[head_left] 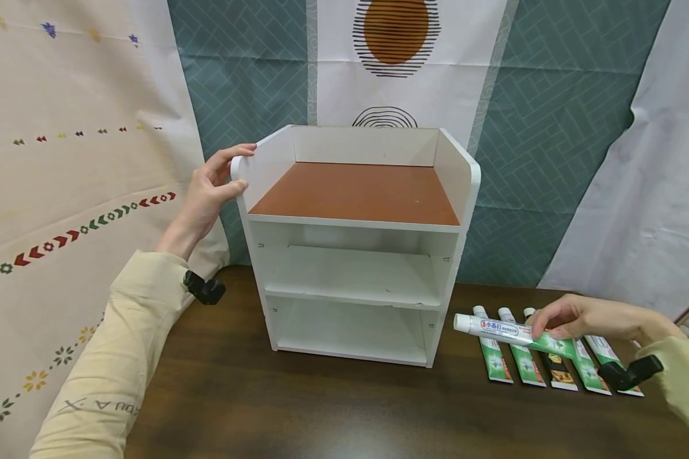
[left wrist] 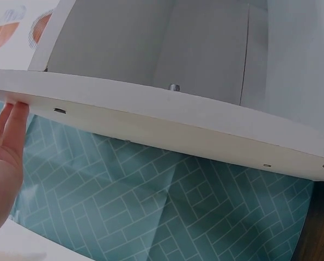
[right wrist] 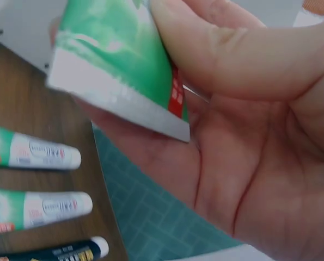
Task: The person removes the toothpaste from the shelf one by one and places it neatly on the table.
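A white shelf unit (head_left: 353, 296) with a brown top panel (head_left: 358, 191) stands upright on the table. At its upper left, my left hand (head_left: 207, 185) grips the edge of the side panel (left wrist: 151, 106) between thumb and fingers. Over at the right, my right hand (head_left: 597, 319) pinches a green and white toothpaste tube (head_left: 502, 330) near its flat end, with the white cap pointing left toward the unit. In the right wrist view the tube's crimped end (right wrist: 118, 103) lies between thumb and fingers. The held tube is above a row of toothpaste tubes (head_left: 496, 360), partly covering them.
Several tubes lie side by side on the dark wooden table (head_left: 321, 408), one of them a black tube (head_left: 561, 371). Two open compartments face forward in the unit. A green patterned cloth (head_left: 551, 159) hangs behind, with pale curtains (head_left: 654, 210) at either side.
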A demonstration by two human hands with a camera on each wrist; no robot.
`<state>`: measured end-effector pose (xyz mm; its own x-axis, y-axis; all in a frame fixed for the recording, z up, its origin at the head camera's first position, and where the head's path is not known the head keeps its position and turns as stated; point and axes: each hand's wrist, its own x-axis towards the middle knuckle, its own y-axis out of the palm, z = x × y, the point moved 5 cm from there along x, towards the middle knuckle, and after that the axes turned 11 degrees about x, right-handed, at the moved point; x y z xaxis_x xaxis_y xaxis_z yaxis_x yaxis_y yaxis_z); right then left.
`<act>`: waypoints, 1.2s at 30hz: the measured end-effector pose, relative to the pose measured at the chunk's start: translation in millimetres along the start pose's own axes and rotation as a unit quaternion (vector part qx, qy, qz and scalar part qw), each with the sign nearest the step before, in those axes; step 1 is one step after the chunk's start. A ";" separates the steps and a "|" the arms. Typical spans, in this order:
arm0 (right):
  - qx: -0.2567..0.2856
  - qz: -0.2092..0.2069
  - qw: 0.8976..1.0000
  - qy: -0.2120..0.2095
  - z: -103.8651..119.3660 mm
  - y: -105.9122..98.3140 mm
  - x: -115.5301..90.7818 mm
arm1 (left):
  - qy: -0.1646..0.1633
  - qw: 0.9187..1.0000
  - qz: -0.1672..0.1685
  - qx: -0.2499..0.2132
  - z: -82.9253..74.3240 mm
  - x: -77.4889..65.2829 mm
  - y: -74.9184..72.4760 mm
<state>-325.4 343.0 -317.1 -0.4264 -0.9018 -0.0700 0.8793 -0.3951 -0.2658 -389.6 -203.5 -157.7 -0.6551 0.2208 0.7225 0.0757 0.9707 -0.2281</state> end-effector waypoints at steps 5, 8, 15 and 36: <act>0.010 0.010 1.000 -0.001 -1.7 -4.5 -11.4 | 0.003 1.000 0.002 -0.003 0.3 0.0 0.0; 0.017 0.005 1.000 -0.001 -3.7 -6.9 -16.1 | 0.004 1.000 0.001 -0.003 -0.1 -0.2 -0.2; 0.032 -0.080 0.995 0.052 -18.5 -15.4 -31.2 | 0.004 1.000 0.002 0.000 -0.4 0.0 0.2; 0.113 -0.231 0.966 0.022 -77.4 -15.5 -34.5 | 0.003 1.000 0.002 0.004 0.5 0.3 -0.1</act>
<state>-340.7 393.8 -385.0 -0.7886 -0.6139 -0.0364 0.6149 -0.7862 -0.0615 -390.2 -203.5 -157.8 -0.6498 0.2247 0.7261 0.0718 0.9692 -0.2357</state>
